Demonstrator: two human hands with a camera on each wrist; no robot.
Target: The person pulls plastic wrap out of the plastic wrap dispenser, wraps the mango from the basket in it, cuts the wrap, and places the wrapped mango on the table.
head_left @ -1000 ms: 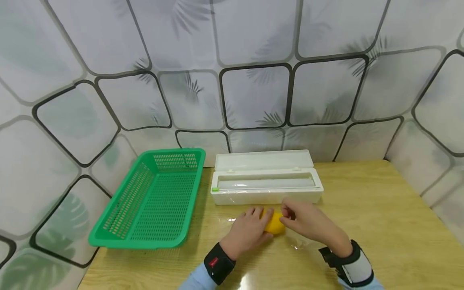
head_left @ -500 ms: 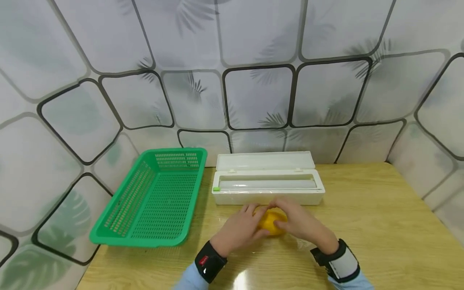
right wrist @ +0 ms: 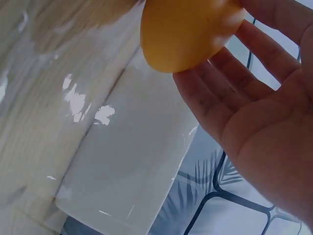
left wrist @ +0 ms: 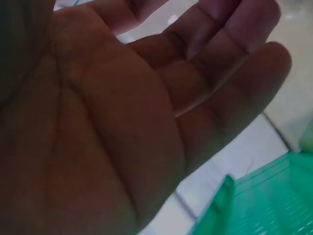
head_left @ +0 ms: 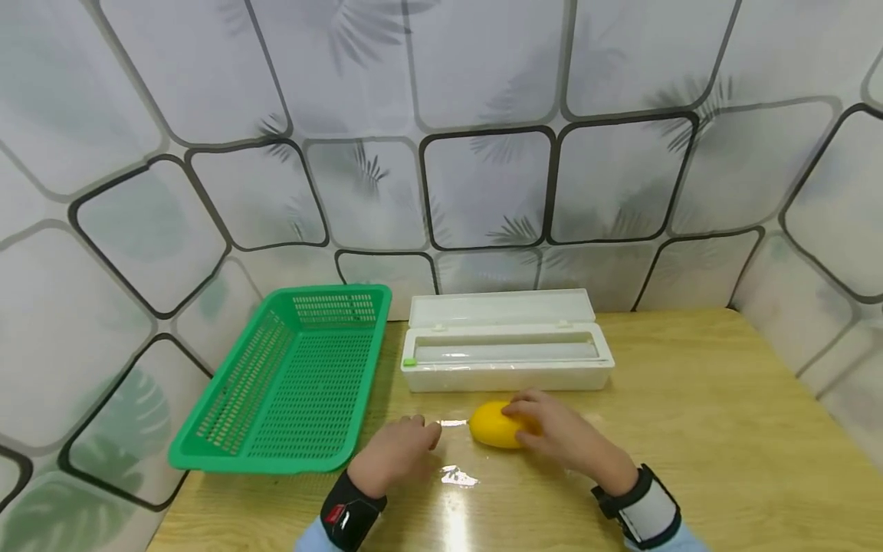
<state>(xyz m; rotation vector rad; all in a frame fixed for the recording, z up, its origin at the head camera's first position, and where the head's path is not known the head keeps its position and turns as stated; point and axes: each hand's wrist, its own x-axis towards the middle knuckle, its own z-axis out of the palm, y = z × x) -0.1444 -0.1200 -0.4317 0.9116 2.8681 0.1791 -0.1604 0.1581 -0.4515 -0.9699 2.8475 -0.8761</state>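
A smooth yellow lemon point(head_left: 494, 425) lies on clear cling film point(head_left: 457, 476) in the middle of the head view. My right hand point(head_left: 562, 433) holds the lemon's right end between thumb and fingers; the right wrist view shows the fingertips against its side. My left hand point(head_left: 395, 454) is apart from the lemon, to its left, over the table. In the left wrist view its palm and loosely bent fingers hold nothing visible. Behind the lemon stands the white cling film dispenser point(head_left: 507, 378), lid up, with a roll inside. Film edges are hard to make out.
A green plastic basket point(head_left: 276, 463) stands on the left of the wooden table point(head_left: 704, 429). The dispenser carries a small green slider point(head_left: 410, 362) at its left end. A patterned wall covering point(head_left: 490, 192) rises behind the table.
My left hand has let go of the lemon and moved left, toward me. The right hand stays on the lemon, which sits slightly further left and shows more of its surface.
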